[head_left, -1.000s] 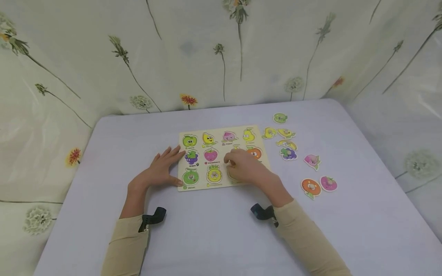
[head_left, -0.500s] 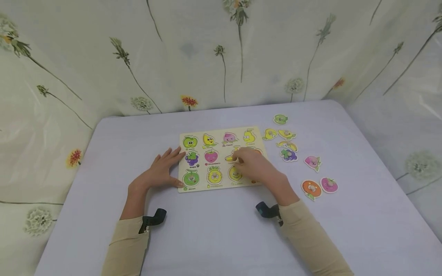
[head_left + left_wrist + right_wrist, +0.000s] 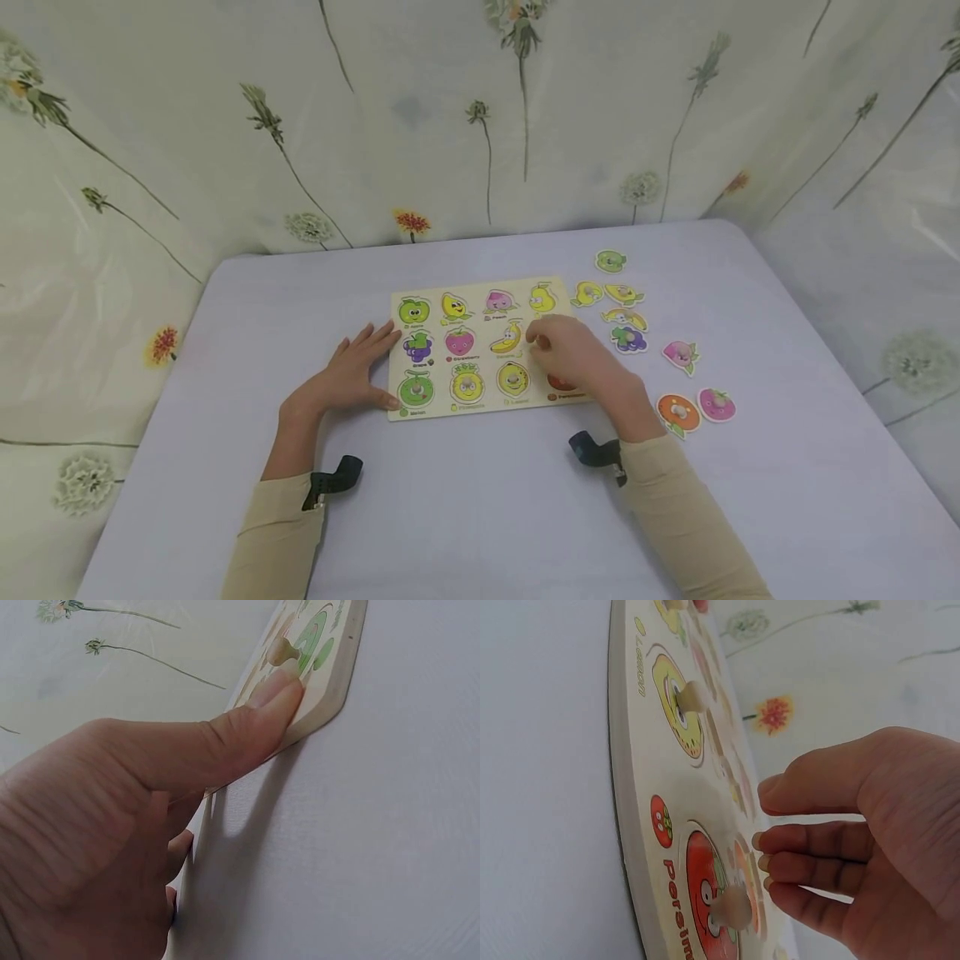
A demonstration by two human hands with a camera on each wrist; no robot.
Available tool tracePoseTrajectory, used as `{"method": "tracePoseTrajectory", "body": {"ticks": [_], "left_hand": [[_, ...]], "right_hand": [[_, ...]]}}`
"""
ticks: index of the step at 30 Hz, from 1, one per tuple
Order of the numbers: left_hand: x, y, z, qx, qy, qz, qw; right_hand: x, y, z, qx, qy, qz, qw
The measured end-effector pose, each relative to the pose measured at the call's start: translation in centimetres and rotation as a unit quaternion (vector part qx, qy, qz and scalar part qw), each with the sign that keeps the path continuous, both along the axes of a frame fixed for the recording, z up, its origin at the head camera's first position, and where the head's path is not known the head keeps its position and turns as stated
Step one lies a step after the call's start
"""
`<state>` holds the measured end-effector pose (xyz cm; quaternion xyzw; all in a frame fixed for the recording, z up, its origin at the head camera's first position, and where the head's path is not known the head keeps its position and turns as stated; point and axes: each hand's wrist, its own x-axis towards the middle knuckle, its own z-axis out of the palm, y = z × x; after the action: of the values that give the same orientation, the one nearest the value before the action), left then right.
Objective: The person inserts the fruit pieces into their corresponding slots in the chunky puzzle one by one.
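Note:
A wooden fruit puzzle board point(image 3: 477, 297) lies mid-table. My left hand point(image 3: 341, 375) is spread at its left edge; in the left wrist view the thumb point(image 3: 255, 727) presses the corner beside the knobbed melon piece point(image 3: 309, 637). Over the board's right side hovers my right hand point(image 3: 577, 354), fingers bent and holding nothing; a gap shows between thumb and fingers in the right wrist view. Knobbed pineapple point(image 3: 467, 386) and lemon point(image 3: 513, 381) pieces sit in the bottom row, as does the persimmon piece point(image 3: 705, 892). The hand covers the orange spot in the head view.
Right of the board lie loose knobbed pieces: green apple point(image 3: 611, 261), pear point(image 3: 587, 293), yellow fruit point(image 3: 624, 294), banana point(image 3: 624, 318), grapes point(image 3: 628, 339), peach point(image 3: 679, 356), orange point(image 3: 678, 412) and strawberry point(image 3: 717, 405). A floral curtain point(image 3: 420, 150) hangs behind the table.
My right hand has moved rightward across the board, uncovering the banana picture and the lemon piece and covering the orange spot. The left hand has stayed at the board's edge.

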<state>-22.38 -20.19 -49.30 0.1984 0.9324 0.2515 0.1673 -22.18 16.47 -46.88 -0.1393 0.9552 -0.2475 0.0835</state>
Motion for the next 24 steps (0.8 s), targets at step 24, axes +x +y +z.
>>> {"method": "tracePoseTrajectory", "body": {"ticks": [24], "left_hand": [[0.1,0.0,0.1,-0.005,0.001,0.004,1.0000]], "right_hand": [[-1.4,5.3,0.7,0.024,-0.025,-0.076,0.996]]}}
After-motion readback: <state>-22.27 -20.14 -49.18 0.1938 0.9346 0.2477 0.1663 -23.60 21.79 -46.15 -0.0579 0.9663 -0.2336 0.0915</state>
